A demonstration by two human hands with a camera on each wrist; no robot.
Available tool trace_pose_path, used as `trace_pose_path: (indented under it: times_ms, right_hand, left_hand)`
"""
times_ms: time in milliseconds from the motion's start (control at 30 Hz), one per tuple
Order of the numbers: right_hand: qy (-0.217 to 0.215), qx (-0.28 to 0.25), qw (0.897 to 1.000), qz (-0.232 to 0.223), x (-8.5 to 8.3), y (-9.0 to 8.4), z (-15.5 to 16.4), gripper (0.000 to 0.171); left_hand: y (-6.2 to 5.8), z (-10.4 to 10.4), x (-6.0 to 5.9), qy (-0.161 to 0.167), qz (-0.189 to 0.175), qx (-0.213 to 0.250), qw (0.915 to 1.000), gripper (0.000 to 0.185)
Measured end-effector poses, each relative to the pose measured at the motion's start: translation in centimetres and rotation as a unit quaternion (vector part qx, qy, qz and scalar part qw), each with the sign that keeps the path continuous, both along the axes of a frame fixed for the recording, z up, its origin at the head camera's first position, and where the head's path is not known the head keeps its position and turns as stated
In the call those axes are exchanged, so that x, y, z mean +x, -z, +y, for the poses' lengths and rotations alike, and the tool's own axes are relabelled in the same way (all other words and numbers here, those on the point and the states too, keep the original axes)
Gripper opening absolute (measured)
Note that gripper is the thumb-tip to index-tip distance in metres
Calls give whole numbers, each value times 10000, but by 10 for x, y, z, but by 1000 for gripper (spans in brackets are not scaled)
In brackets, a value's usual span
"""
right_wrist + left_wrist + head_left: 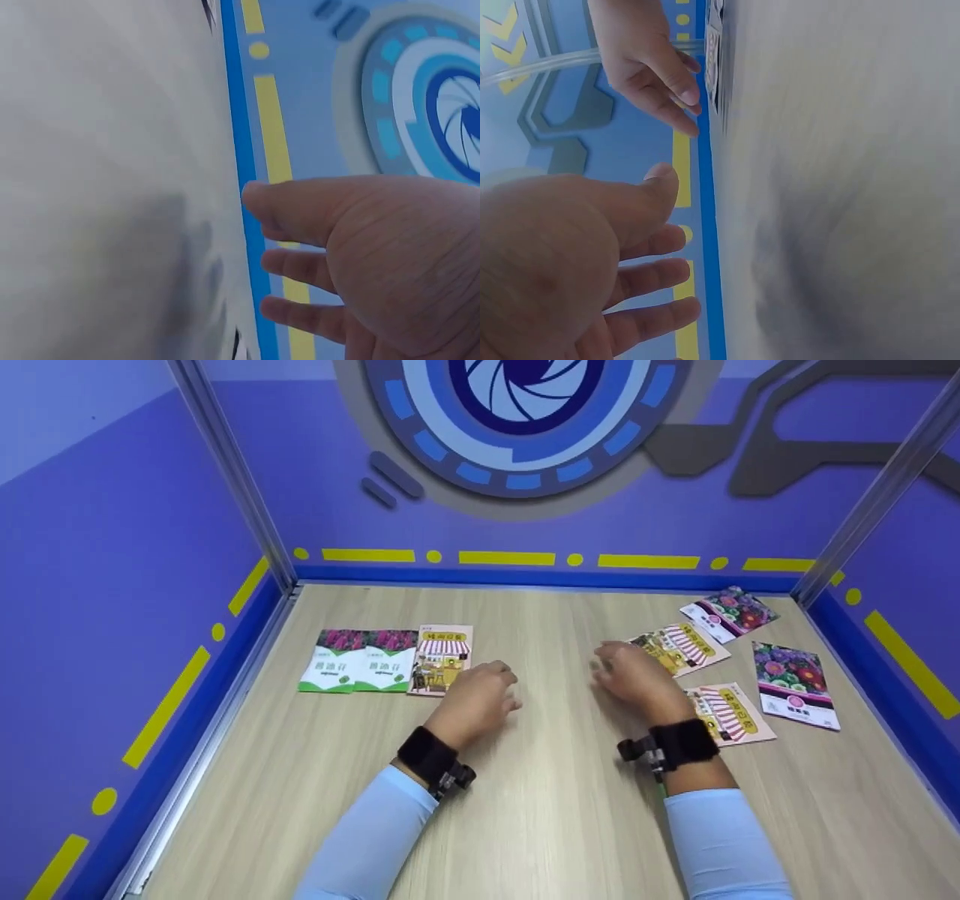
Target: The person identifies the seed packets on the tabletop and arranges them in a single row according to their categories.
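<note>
My left hand (475, 703) hovers over the table at the front right corner of a packet printed with a striped awning (441, 649); its fingers are loosely bent around nothing. Left of that packet, two white-and-green packets with pink flowers, one (388, 666) and another (330, 667), lie side by side, edges meeting. On the other side my right hand (637, 675) holds nothing, its fingers relaxed, and partly hides an awning packet (686, 646). A second awning packet (731, 712) is partly behind my right wrist. In the left wrist view the left fingers (656, 270) are spread.
Two purple-flowered packets, one at the back (729, 615) and one at the right (796, 686), lie beside the awning packets. The wooden table (540, 810) is bounded by a blue back wall (300, 495) and side walls with metal corner posts.
</note>
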State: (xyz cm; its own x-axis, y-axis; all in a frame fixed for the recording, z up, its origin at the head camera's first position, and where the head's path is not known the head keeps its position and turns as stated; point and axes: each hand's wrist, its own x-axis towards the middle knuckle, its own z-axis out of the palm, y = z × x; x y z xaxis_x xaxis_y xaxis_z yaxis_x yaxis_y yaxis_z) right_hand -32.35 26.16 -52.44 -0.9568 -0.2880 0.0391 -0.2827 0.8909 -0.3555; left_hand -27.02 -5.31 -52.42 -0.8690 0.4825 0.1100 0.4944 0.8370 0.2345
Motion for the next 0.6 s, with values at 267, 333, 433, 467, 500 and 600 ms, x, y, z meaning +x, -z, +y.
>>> trace_pose_path:
  times_ms: [267, 333, 433, 467, 500, 600]
  right_hand:
    - [1407, 272, 9887, -444, -3, -3, 62, 44]
    - [1568, 270, 9850, -669, -3, -1, 71, 40]
    - [1604, 274, 9835, -793, -3, 1, 79, 30]
    - [1593, 259, 9836, -810, -4, 2, 81, 26]
    - [1590, 256, 9835, -818, -4, 3, 83, 25]
    - [1560, 260, 9840, -817, -5, 6, 84, 26]
  left_hand:
    - [0, 9, 2, 88, -13, -190, 9998, 41]
    - [1, 11, 1, 91, -31, -173, 9998, 42]
    - [0, 16, 2, 144, -86, -145, 9998, 45]
    - [-1, 18, 3, 175, -115, -133, 9997, 46]
    - [-1, 20, 4, 217, -161, -108, 9996, 47]
    - [-3, 25, 9, 358, -320, -63, 9988, 49]
